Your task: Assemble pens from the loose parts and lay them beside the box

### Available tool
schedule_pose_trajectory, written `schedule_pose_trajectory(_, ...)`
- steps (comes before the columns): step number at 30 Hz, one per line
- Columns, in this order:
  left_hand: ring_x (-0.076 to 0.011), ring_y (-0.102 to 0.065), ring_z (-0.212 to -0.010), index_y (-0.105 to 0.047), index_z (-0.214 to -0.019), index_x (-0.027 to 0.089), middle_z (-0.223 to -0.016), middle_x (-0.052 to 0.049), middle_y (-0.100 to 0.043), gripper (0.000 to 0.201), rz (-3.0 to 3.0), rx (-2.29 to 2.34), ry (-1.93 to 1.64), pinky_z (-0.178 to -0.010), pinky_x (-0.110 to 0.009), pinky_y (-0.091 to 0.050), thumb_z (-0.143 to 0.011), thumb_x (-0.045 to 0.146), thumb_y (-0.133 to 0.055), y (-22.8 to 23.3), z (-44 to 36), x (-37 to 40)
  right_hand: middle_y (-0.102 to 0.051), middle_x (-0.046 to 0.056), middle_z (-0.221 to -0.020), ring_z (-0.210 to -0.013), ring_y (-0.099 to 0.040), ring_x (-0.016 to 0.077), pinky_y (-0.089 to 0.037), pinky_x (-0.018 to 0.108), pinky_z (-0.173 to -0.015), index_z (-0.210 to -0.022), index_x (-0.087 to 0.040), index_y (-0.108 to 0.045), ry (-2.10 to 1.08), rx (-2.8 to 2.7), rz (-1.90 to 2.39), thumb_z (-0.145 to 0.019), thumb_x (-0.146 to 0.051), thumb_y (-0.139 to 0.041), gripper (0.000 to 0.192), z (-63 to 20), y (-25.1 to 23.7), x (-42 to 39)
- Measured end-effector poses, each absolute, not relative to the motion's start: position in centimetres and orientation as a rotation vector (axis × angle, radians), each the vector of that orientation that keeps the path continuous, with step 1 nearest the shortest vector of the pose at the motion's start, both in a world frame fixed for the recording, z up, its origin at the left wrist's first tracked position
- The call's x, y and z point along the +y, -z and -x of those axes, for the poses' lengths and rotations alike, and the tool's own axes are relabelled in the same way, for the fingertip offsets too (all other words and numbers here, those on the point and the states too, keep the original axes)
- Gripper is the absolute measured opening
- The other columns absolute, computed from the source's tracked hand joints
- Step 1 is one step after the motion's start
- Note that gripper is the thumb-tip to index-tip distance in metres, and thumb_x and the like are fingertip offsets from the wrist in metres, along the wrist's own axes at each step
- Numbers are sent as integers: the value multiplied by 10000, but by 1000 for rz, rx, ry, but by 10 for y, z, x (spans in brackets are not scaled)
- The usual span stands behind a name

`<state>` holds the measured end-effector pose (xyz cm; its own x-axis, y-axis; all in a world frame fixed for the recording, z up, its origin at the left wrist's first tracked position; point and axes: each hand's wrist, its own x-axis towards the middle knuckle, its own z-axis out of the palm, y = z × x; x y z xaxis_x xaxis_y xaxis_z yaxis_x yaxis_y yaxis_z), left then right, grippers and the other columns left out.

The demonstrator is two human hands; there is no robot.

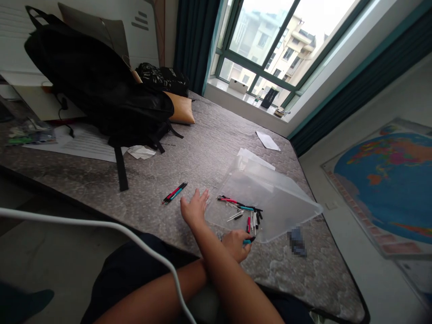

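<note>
Judging by the hold, busy with loose pen parts, one at a time: pinching a blue-and-black pen piece (pixel 249 240) in the left hand (pixel 236 245), with the grip clamped around it, at the near rim of a translucent plastic container (pixel 283 198) and not far from the near edge of the mattress (pixel 216 130). Holding the right hand (pixel 195 209) at the container's left side, fingers apart and with nothing visible between them; cannot tell whether touching the mattress. Crossing the right forearm over the left. Seems to call, in any next move, for a light fingertip pinch, and for care not to scatter the slim parts with forearms crossed so tightly. Just left of the right hand, toward the near edge, a few red, black and teal pens (pixel 174 193) side by side. Inside the container, set near the mattress's right edge, a loose scatter in the near-left part: white tubes (pixel 254 221), a red piece (pixel 249 225), and longer red, blue and black pieces (pixel 247 208). Toward the mattress's left end, a black backpack (pixel 97 81), contents hidden, and a clear plastic bag (pixel 33 132) with something greenish inside, too unclear to name.
</note>
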<state>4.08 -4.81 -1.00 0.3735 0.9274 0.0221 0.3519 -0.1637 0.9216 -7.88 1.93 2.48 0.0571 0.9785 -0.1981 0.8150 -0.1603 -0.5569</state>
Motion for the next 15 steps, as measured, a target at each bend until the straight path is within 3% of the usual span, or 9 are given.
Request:
schedule_pose_trajectory(4,-299,-680,-969,-756,-1036,254,-1034,-118,-735,313,-1712,1148,-794,-855,-371,-515,-779,313,-587,0,-37,-49,-80,295,-1554,-1400,-226,427,-207,560,-1086,-1477,-28,-219,-851,-1605,2300,-843,-412,-506,795,83,-9,39)
schedule_pose_trajectory(9,-291,-677,-970,-757,-1040,242,-1049,-117,-736,313,-1713,1110,-814,-869,-362,-510,-779,294,-591,1,-35,-48,-119,313,-1540,-1418,-196,411,-202,545,-1095,-1441,-1,-282,-761,-1554,2313,-829,-338,-525,740,85,2,39)
schedule_pose_trajectory(15,-274,-677,-963,-754,-1030,237,-1025,-121,-732,305,-1758,1084,-850,-876,-350,-504,-802,291,-559,9,-38,-47,-180,247,-1551,-1429,-158,409,-180,559,-1098,-1414,-63,-376,-677,-1649,2249,-827,-312,-518,654,91,8,29)
